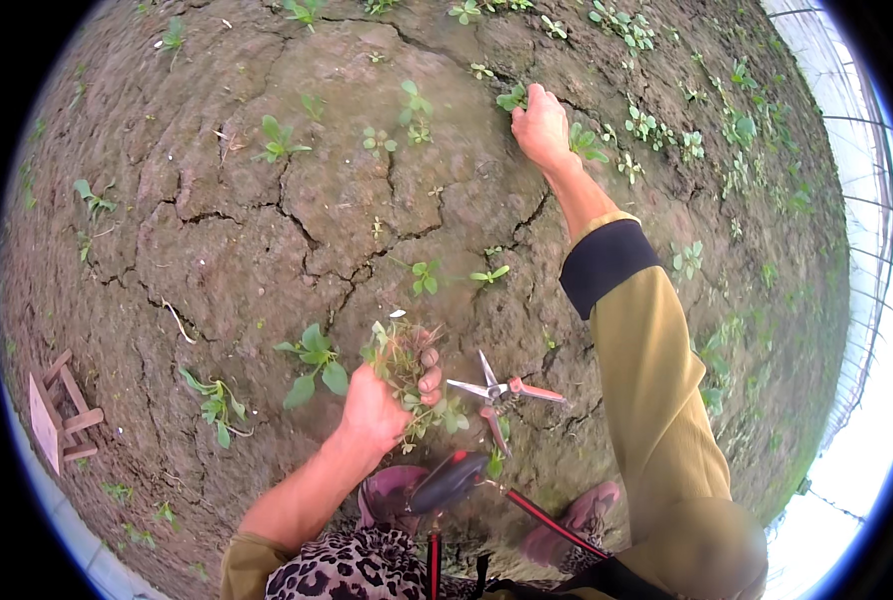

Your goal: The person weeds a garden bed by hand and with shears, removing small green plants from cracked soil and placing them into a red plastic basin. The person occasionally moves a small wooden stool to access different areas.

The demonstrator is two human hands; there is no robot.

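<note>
My left hand (379, 405) is closed around a bunch of uprooted weeds (405, 367), with leaves and thin roots sticking out between the fingers. Farther out, my right hand (544, 127) reaches down to the soil against a small green plant (512, 97). Its fingertips are hidden, so whether they pinch the plant is unclear. Spring-loaded garden snips (494, 390) with red handles lie on the ground right of my left hand, blades spread. A broad-leaved seedling (315, 364) grows just left of that hand.
Cracked bare soil (229, 262) carries scattered seedlings, denser toward the right (641, 124). A small wooden stool (64, 420) is at the left. A dark object (448, 484) hangs on red-and-black straps (551, 521) above my shoes (390, 491). Translucent sheeting on hoops (866, 157) borders the right side.
</note>
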